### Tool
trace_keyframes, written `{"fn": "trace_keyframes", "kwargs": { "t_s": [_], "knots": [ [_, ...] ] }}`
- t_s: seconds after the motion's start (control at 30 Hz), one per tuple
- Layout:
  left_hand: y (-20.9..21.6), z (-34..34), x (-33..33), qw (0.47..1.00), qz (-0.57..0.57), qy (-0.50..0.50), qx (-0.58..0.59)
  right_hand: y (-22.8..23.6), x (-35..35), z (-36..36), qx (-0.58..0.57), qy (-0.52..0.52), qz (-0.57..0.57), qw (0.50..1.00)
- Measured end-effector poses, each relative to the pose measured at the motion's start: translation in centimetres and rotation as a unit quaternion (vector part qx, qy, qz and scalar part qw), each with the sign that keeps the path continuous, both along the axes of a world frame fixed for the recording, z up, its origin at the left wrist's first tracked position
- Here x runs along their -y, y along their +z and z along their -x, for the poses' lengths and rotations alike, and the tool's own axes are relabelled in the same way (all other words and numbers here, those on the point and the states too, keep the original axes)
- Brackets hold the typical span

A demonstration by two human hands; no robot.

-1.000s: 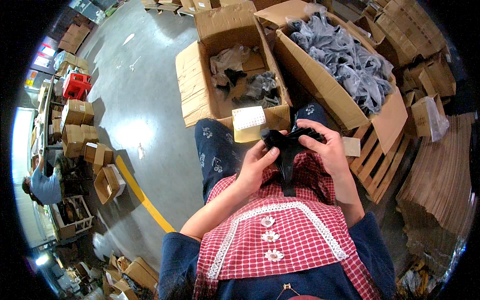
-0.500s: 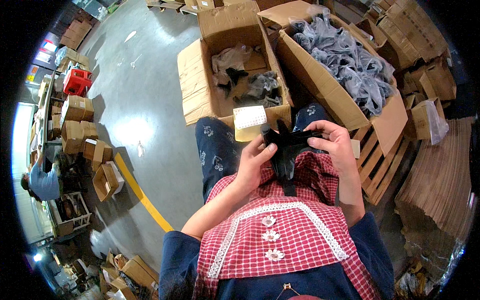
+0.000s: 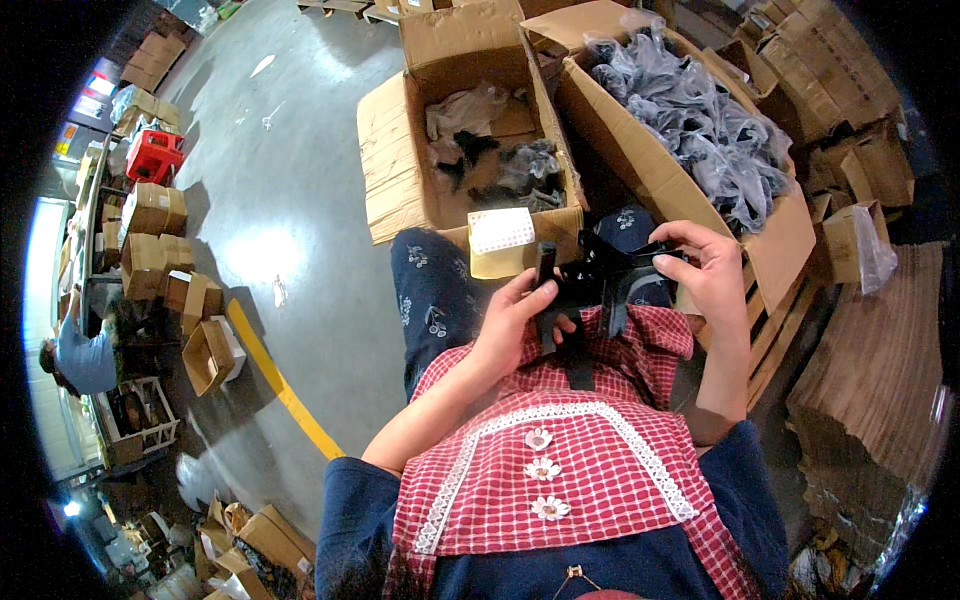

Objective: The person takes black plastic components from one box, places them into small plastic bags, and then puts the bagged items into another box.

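I sit with a black strap assembly [image 3: 588, 285] held over my lap. My left hand [image 3: 512, 325] grips its left end, where a short black strap stands upright. My right hand [image 3: 704, 270] pinches the right end near a black buckle. A loose strap tail hangs down onto my red checked apron [image 3: 580, 450]. Just ahead of my knees is an open cardboard box [image 3: 400, 150] holding grey bags and black parts, with a white perforated card [image 3: 502, 230] on its near flap.
A larger cardboard box [image 3: 640, 170] full of grey plastic-bagged items stands at the right on a wooden pallet [image 3: 775, 335]. Stacked flat cardboard [image 3: 870, 380] lies far right. Small boxes [image 3: 150, 250] line the left; a person in blue [image 3: 80, 355] bends there. A yellow floor line [image 3: 280, 380] crosses the concrete.
My hands have spread the black strap piece apart, the right hand shifting right and up. The left hand now holds one strap end upright.
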State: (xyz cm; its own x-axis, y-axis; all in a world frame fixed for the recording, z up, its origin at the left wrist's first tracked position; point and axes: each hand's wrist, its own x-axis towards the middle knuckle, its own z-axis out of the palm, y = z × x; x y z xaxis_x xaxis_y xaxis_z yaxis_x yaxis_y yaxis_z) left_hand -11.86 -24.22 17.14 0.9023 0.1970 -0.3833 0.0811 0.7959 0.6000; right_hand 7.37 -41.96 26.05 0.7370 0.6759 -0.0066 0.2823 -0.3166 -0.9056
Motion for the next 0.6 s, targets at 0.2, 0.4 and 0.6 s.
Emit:
{"fn": "trace_keyframes", "kwargs": {
  "t_s": [0.2, 0.4, 0.6],
  "knots": [
    [-0.1, -0.1, -0.8, 0.997, 0.010, -0.079, -0.021, 2.9, -0.3, 0.0, 0.037, 0.141, 0.030, 0.989],
    [0.7, -0.4, -0.3, 0.986, 0.098, -0.131, -0.017, 3.0, -3.7, 2.0, 0.113, 0.313, -0.030, 0.942],
    [1.1, 0.2, -0.5, 0.981, 0.142, -0.133, -0.001, 1.6, -4.9, 2.1, 0.091, 0.265, -0.018, 0.960]
  ]
}}
